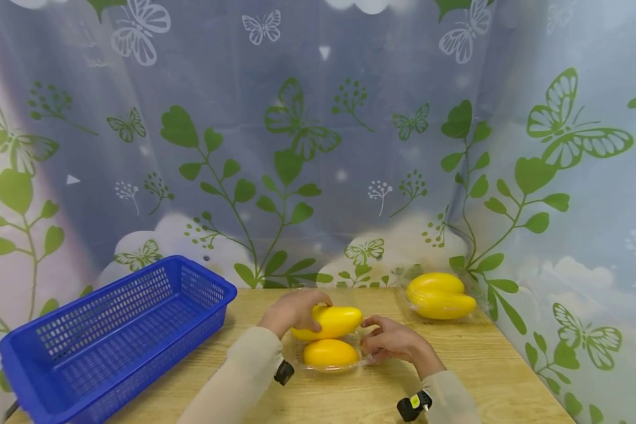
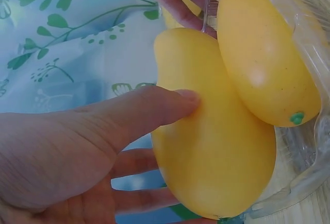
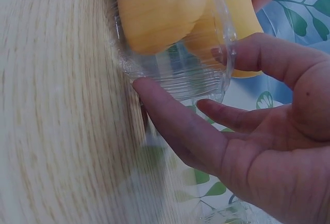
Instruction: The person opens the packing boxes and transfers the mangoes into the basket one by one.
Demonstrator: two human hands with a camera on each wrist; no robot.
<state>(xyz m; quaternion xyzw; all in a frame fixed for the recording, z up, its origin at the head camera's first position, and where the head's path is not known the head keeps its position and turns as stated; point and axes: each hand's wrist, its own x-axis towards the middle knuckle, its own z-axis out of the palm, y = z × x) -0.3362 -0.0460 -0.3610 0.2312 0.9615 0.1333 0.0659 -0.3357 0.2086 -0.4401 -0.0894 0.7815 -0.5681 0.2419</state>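
Two mangoes sit mid-table: the left hand [image 1: 292, 311] grips the upper mango [image 1: 331, 322], while the right hand [image 1: 394, 341] pinches the clear tray [image 1: 361, 358] holding the lower mango [image 1: 330, 353].

Basket [image 1: 122, 330] left on table [image 1: 487, 365], tray [image 1: 325, 368] with two mangoes centre; second pack [image 1: 441, 295] behind right

Mangoes: upper mango [image 1: 333, 321] and lower mango [image 1: 330, 353] were uniform yellow; lower one carried a small green dot at its tip. Tray [image 1: 361, 359] beneath was clear, colourless plastic. Far pair of mangoes [image 1: 440, 296]: same yellow. Basket [image 1: 118, 330]: solid blue. Table [image 1: 487, 365]: pale wood grain. Backdrop [image 1: 318, 147]: blue-white with green leaves and butterflies.
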